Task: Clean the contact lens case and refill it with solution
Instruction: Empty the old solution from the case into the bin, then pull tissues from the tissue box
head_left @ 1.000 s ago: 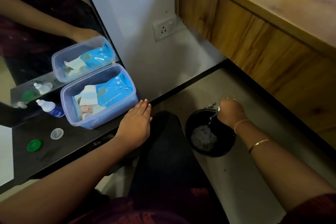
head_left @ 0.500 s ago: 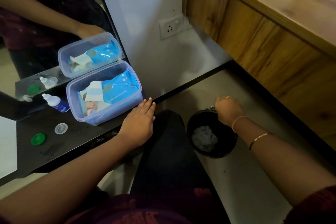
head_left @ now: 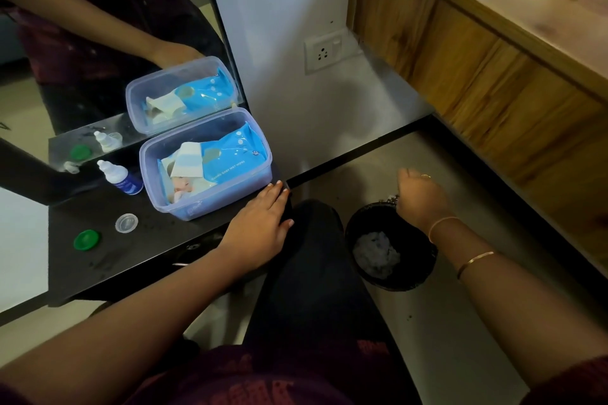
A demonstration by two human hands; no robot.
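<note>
Green cap (head_left: 86, 240) — clear cap (head_left: 126, 223) (perhaps upturned) — apart.

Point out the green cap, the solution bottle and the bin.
green cap (head_left: 86, 240): head view, middle of its top.
solution bottle (head_left: 129, 183): head view, blue label on its body.
bin (head_left: 394, 286): head view, near rim.

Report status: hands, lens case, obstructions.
Left hand flat on table edge, empty. Right hand curled over bin, grip hidden. Green cap and clear cap off, on table. No obstruction seen.
</note>
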